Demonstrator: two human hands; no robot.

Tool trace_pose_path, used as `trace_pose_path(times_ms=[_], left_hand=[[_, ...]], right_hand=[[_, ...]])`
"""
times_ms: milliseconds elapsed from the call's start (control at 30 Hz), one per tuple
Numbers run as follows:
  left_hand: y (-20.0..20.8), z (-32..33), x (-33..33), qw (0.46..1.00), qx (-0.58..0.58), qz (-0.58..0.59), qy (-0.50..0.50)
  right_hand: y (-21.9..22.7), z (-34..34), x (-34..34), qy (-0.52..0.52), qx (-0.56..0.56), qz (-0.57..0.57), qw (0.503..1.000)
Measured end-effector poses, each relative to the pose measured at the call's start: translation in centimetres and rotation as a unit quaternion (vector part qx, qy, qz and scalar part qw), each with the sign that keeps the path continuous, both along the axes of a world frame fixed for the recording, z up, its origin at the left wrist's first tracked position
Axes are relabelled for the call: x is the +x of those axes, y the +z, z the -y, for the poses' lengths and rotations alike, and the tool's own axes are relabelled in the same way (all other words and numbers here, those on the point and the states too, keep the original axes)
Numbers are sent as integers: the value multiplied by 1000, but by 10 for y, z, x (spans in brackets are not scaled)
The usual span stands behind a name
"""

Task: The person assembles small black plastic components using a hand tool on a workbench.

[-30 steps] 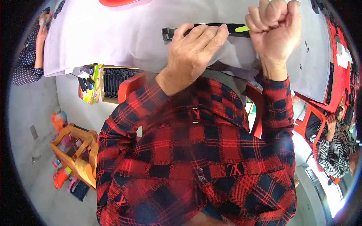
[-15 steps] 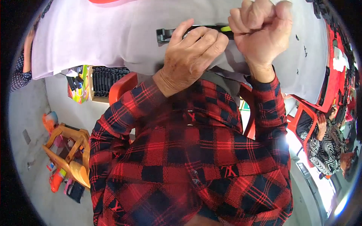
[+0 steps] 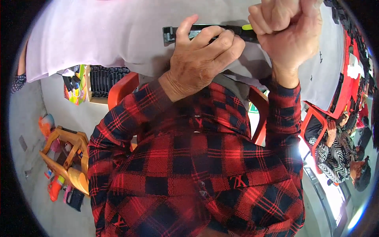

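Observation:
A long, narrow black plastic part (image 3: 169, 35) lies across the cloth-covered table in front of me. My left hand (image 3: 201, 61) holds it down, fingers curled over its middle and the index finger lifted near its left end. To the right, my right hand (image 3: 290, 37) is closed in a fist at the part's right end. A slim yellow-green tip (image 3: 247, 27) sticks out from the left side of this fist. The rest of that object is hidden in the hand, so its kind cannot be made out.
A pale cloth (image 3: 98, 35) covers the table, with small black scraps (image 3: 320, 57) at its right. Below the left edge stands a box of black parts (image 3: 108, 82). A wooden stool (image 3: 67, 154) is on the floor at left. At far right sits another person (image 3: 335, 148) beside a red chair (image 3: 314, 122).
My right hand has shifted rightward, and the yellow-green tip has moved with it. My left hand stays on the black plastic part. The whole view has turned slightly.

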State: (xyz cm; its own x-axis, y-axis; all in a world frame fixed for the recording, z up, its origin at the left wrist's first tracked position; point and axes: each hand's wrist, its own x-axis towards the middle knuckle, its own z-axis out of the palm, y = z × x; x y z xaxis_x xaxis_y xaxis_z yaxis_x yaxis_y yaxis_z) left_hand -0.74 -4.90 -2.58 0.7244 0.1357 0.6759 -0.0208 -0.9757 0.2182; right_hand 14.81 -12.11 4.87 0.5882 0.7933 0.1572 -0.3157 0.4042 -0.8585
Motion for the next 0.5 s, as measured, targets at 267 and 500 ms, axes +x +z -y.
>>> trace_pose_path(times_ms=[267, 500], left_hand=[[-6, 0, -1, 1000, 14, 18, 11], [-2, 0, 0, 1000, 8, 11, 1]], right_hand=[[2, -4, -9, 15, -80, 123, 989], [-2, -8, -18, -103, -93, -79, 987]])
